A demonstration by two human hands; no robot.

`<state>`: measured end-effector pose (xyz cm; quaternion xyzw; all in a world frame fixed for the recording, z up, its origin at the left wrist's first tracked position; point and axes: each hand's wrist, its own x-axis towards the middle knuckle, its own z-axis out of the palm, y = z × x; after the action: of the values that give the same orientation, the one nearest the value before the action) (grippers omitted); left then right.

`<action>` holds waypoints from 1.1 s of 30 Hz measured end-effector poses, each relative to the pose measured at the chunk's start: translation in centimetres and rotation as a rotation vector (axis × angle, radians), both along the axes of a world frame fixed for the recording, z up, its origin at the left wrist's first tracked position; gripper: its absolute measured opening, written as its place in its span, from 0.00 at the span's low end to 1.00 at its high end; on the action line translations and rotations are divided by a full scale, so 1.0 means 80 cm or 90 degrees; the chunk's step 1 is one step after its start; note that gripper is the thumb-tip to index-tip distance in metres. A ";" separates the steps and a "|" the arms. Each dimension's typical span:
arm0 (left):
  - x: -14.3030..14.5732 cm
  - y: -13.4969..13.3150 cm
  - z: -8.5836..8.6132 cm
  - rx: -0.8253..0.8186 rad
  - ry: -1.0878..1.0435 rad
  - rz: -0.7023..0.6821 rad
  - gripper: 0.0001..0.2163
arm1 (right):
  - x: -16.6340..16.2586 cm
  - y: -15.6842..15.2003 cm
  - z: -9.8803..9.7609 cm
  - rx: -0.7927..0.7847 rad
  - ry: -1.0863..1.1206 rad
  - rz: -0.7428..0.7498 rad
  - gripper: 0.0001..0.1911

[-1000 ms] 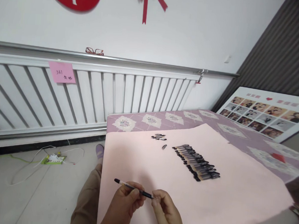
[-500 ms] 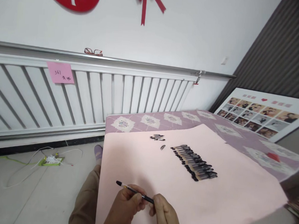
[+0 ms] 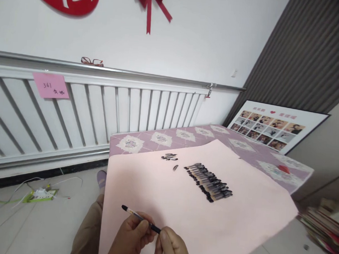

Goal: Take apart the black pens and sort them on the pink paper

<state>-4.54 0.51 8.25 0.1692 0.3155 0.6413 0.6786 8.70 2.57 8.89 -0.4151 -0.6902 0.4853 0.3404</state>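
Observation:
A pen [image 3: 136, 215] with a black end and a clear barrel is held aslant above the pink sheet [image 3: 142, 179]. My left hand [image 3: 135, 233] is closed round its middle, thumb on top. My right hand [image 3: 173, 245] pinches the dark lower-right end, and its fingers hide the tip. Beyond my hands, a row of several similar pens [image 3: 208, 180] lies side by side on the sheet. Left of that row is a small heap of short dark pen parts [image 3: 169, 157]. A single dark pen cap [image 3: 175, 167] lies close by it.
The sheet covers part of a table with a purple patterned cloth [image 3: 186, 135]. Behind stands a white radiator [image 3: 136, 105]. A framed photo board [image 3: 274, 126] leans at the back right. On the floor are a power strip [image 3: 41, 195] with cables and a stack of papers [image 3: 324, 234].
The view has turned to the right, so everything sits further left in the picture. Both hands keep their hold on the pen in nearly the same pose.

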 end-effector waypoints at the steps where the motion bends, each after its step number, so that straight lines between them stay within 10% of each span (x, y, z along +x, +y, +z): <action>1: 0.000 0.001 -0.003 -0.010 0.002 0.000 0.09 | 0.001 0.001 -0.001 -0.006 -0.002 -0.002 0.23; 10: 0.000 0.009 -0.023 -0.112 0.064 0.061 0.15 | 0.004 0.012 -0.023 0.134 -0.046 -0.073 0.14; 19: -0.002 0.030 -0.041 -0.094 0.115 0.050 0.16 | 0.006 0.036 -0.028 -0.056 -0.019 0.021 0.15; 33: -0.015 0.066 -0.127 -0.049 0.324 0.160 0.15 | 0.050 0.285 -0.060 0.155 -0.467 -0.176 0.10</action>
<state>-5.75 5.82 -1.90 0.2584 0.5183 0.6450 0.4985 12.69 25.38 4.11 -0.6061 -0.7558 0.1693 0.1808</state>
